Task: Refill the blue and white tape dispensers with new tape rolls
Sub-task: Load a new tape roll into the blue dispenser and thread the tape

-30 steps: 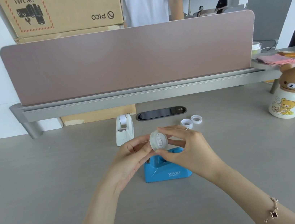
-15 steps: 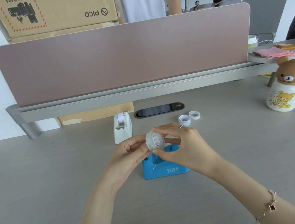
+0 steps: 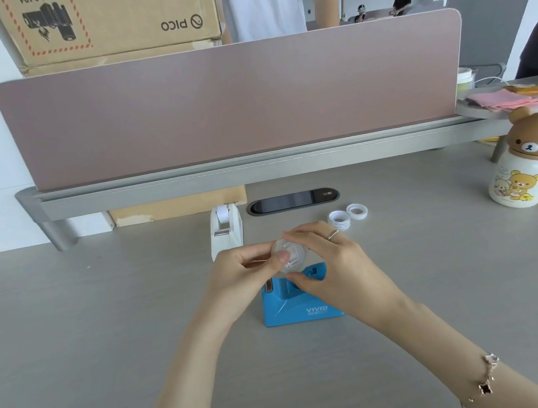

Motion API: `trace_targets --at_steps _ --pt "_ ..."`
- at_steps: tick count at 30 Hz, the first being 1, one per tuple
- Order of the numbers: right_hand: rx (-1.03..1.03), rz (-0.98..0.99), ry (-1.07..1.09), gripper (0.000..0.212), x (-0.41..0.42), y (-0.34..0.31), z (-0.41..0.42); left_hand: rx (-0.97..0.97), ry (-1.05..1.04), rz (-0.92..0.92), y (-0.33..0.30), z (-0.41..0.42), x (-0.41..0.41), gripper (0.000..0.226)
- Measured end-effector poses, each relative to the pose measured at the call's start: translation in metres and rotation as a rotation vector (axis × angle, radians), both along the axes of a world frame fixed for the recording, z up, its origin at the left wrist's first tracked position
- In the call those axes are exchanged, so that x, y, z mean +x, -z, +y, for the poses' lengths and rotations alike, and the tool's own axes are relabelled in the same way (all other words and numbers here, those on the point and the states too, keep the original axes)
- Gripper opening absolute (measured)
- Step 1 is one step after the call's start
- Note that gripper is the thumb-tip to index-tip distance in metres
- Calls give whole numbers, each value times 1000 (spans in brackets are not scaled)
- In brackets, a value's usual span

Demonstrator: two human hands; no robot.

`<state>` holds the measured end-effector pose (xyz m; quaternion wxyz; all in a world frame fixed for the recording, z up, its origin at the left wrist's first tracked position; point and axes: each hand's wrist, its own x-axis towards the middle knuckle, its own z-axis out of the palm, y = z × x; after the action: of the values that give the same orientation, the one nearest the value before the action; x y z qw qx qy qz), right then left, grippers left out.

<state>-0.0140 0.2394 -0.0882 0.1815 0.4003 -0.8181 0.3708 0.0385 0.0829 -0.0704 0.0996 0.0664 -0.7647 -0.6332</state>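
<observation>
A clear tape roll [image 3: 291, 256] with a white core hub is held just above the blue dispenser [image 3: 300, 299], which stands on the grey desk with its cradle open to the top. My right hand [image 3: 334, 263] grips the roll round its rim from the right. My left hand [image 3: 242, 273] pinches it from the left, thumb on the roll's face. The white dispenser [image 3: 226, 231] stands behind, to the left, with a roll in it. Two small white rings [image 3: 348, 215] lie behind my right hand.
A pink divider panel [image 3: 233, 105] on a grey rail closes off the back of the desk. A bear-topped bottle [image 3: 521, 165] stands at the right. A dark cable slot [image 3: 293, 201] sits in the desk behind the dispensers. A person stands beyond the divider.
The roll has turned slightly between my fingers and my left thumb now lies across its face. Both hands stay over the blue dispenser.
</observation>
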Motion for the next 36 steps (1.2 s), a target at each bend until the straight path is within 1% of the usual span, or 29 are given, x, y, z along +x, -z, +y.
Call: trace_targets --at_steps 3,10,17,21,24,27,30,34,36 --pt "6 13 -3 47 -1 1 0 15 -2 1 1 -2 0 16" --pt "-11 -15 -28 46 -2 3 0 104 30 -40 7 -6 -2 20" --pt "-26 -12 -44 47 -3 3 0 94 45 -36 8 -7 -2 19" --pt "-43 -57 -64 46 -4 -3 4 95 25 12 7 0 -2 16" --pt "-117 -150 -31 45 -5 -11 11 97 4 79 4 2 -2 20" --pt "-169 -243 67 35 -7 -17 16 124 -19 114 2 1 -1 21" --pt "-154 -322 74 20 -9 -20 18 127 -18 119 1 1 -1 22" --pt "-119 -398 38 9 -11 -17 18 34 -33 132 3 2 -2 25" --pt "-110 -402 44 8 -12 -16 18 1 -44 149 3 3 -1 23"
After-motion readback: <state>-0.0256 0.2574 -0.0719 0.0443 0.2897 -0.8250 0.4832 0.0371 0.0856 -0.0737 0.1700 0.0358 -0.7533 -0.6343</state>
